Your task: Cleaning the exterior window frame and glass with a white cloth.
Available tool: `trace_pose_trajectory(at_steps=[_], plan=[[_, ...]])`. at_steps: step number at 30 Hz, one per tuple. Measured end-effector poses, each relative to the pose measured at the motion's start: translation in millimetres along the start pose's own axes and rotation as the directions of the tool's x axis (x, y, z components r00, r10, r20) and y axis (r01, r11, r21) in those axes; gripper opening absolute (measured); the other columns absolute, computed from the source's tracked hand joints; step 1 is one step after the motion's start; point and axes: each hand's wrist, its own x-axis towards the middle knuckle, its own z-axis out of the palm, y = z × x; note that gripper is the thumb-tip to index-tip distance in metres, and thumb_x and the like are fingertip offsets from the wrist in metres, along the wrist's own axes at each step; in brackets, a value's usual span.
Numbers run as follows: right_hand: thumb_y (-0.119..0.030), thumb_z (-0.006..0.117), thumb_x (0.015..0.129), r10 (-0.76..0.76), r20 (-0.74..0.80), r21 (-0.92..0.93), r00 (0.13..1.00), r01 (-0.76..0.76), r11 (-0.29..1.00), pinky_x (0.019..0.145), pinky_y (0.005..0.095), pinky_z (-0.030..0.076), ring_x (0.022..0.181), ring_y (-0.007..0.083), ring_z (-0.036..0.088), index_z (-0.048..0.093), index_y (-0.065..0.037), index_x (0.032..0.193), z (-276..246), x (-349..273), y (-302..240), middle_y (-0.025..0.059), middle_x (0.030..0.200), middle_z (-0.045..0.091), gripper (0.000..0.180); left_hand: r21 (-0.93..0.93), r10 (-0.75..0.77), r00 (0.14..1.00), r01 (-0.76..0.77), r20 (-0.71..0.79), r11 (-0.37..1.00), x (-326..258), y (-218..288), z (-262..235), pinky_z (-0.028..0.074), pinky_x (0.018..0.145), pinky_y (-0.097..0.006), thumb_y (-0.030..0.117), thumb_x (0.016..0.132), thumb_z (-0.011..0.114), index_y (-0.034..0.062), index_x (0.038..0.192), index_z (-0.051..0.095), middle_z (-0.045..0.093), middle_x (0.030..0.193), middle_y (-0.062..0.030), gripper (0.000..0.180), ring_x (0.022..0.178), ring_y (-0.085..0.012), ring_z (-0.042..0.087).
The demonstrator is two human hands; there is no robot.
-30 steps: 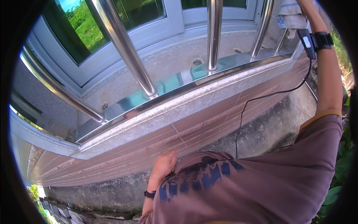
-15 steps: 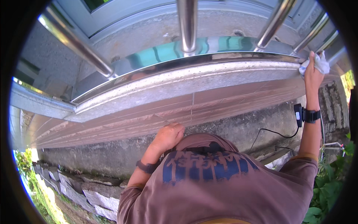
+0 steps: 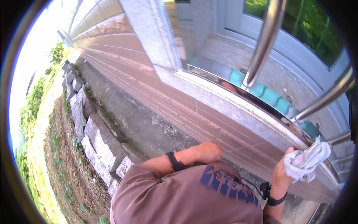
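At the right, my right hand point(image 3: 282, 172) is closed around a crumpled white cloth point(image 3: 307, 161). The cloth is beside the pale stone ledge point(image 3: 223, 98) and the shiny metal base rail point(image 3: 253, 102) of the railing. Upright metal bars point(image 3: 263, 44) rise from that rail. My left hand point(image 3: 209, 152) is curled into a fist in front of my body, near the brown tiled wall point(image 3: 175, 95), with nothing seen in it. Its fingertips are turned out of sight. A dark band sits on each wrist, and the right one carries a small black device point(image 3: 265, 189) with a cable.
Behind the bars is a framed glass door or window point(image 3: 309, 33). A concrete strip point(image 3: 130, 108) runs along the wall's foot. Stacked stone blocks point(image 3: 100, 143) edge it on the left, with bare soil point(image 3: 61, 160) and green plants point(image 3: 31, 115) beyond.
The view has swung left, showing the ledge corner and the stone edging. My right hand, holding the cloth, now appears lower in view and nearer my body. My left hand stays a fist.
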Motion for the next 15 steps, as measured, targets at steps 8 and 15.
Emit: trace_pose_trajectory(at_steps=[8, 15], plan=[[-0.020, 0.060, 0.082, -0.097, 0.278, 0.133, 0.956, 0.062, 0.989, 0.100, 0.0624, 0.022, 0.116, 0.0481, 0.042, 0.044, 0.010, 0.122, 35, -10, -61, 0.0279, 0.126, 0.045, 0.053, -0.067, -0.278, 0.961, 0.277, -0.003, 0.958, -57, -11, -2, 0.048, 0.072, -0.042, 0.019, 0.080, 0.051, 0.0020, 0.083, 0.058, 0.060, 0.089, -0.0166, 0.019, 0.083, -0.0339, 0.060], [-0.016, 0.071, 0.075, -0.188, 0.164, 0.299, 0.968, 0.133, 0.945, 0.097, 0.0542, 0.032, 0.115, 0.0418, 0.043, 0.047, 0.003, 0.121, 53, 25, -125, 0.0238, 0.125, 0.045, 0.056, -0.131, -0.394, 0.918, 0.386, -0.048, 0.913, -95, -36, -11, 0.047, 0.075, -0.042, 0.018, 0.080, 0.050, 0.0031, 0.084, 0.057, 0.060, 0.089, -0.0152, 0.017, 0.084, -0.0339, 0.059]])
